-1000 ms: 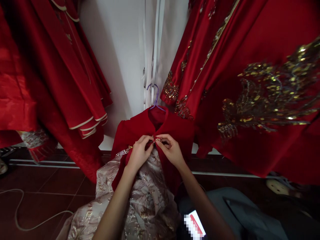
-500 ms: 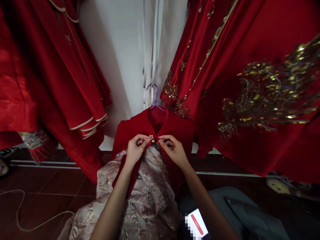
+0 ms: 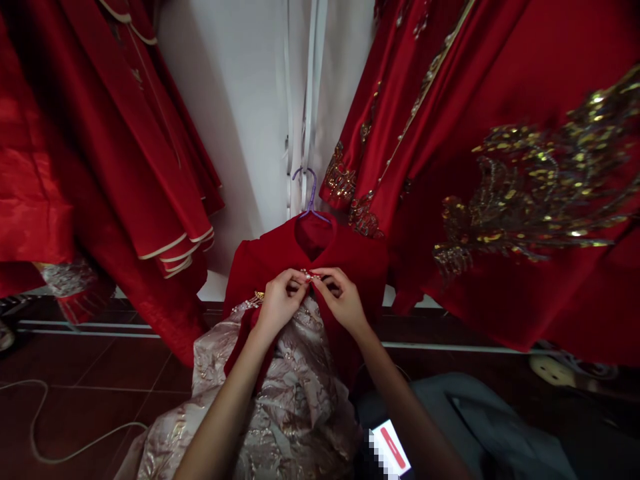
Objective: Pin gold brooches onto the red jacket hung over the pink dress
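A red jacket (image 3: 270,250) hangs on a purple hanger (image 3: 312,197) in the middle of the view. At its front opening sits a small pearl-beaded clasp (image 3: 309,276). My left hand (image 3: 284,297) is closed, its thumb and forefinger pinching the left half of that clasp. Opposite it, my right hand (image 3: 344,298) pinches the right half, fingertips almost touching those of the left. The fingers partly cover the clasp, and whether its halves are joined I cannot tell. Below the hands shows a pale, shiny brocade garment (image 3: 305,380) with a beaded trim on its left.
Red garments (image 3: 135,147) hang on the left, and red gowns with gold sequins (image 3: 540,187) on the right. A white cable (image 3: 40,420) lies on the dark tiled floor. Low at the right are a lit phone screen (image 3: 393,450) and grey fabric (image 3: 480,413).
My hands have come closer together, the left moving right and the right slightly left. The two clasp halves now meet between the fingertips. A gold trim shows left of my left hand.
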`<state>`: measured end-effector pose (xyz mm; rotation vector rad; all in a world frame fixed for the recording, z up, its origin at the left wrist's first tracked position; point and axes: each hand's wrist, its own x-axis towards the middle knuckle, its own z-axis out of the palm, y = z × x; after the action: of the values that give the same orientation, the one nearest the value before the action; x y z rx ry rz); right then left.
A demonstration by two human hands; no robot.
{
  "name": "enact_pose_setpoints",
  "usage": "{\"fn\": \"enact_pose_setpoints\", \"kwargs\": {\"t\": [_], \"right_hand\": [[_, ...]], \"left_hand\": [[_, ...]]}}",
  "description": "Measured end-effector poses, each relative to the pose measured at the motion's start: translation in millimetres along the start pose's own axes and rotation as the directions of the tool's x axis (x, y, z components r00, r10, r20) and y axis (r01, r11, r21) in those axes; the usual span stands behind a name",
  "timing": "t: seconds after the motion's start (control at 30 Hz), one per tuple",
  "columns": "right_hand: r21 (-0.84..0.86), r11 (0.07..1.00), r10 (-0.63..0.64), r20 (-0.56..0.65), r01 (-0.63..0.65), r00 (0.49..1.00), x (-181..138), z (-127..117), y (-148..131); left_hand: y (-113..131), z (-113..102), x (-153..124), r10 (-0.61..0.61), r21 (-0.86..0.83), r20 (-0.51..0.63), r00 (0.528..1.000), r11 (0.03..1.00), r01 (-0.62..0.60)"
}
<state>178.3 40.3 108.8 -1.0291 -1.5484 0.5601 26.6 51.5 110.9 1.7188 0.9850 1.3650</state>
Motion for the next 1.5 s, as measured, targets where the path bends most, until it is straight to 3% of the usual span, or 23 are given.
{"fn": "enact_pose_setpoints", "kwargs": {"t": [0.3, 0.47, 0.6, 0.77, 0.97, 1.27, 1.5], "right_hand": [[0.057, 0.998, 0.015, 0.0, -0.015, 1.0, 1, 1, 3], [0.006, 1.0, -0.011, -0.013, 0.011, 1.0, 3, 1, 1], [-0.014, 0.999, -0.039, -0.001, 0.039, 0.999, 3, 0, 0], [0.034, 0.999, -0.032, 0.006, 0.032, 0.999, 4, -1, 2], [0.148, 0.989, -0.015, 0.034, 0.01, 0.999, 5, -4, 5], [0.172, 0.985, 0.003, 0.03, -0.008, 1.0, 6, -3, 9], [0.183, 0.983, 0.006, 0.083, -0.021, 0.997, 6, -2, 9]], "left_hand": [[-9, -4, 6, -0.054, -0.105, 0.065, 0.996, 0.993, 0.061], [-2, -9, 4, 0.038, 0.07, 0.105, 0.994, 0.997, -0.045], [14, -14, 5, 0.161, 0.272, 0.193, 0.968, 0.939, -0.211], [23, -12, 11, 0.201, 0.406, 0.223, 0.954, 0.87, -0.278], [24, -10, 12, 0.217, 0.45, 0.238, 0.947, 0.839, -0.305], [28, -11, 12, 0.224, 0.468, 0.265, 0.938, 0.821, -0.328], [29, -16, 14, 0.223, 0.47, 0.35, 0.91, 0.799, -0.376]]}}
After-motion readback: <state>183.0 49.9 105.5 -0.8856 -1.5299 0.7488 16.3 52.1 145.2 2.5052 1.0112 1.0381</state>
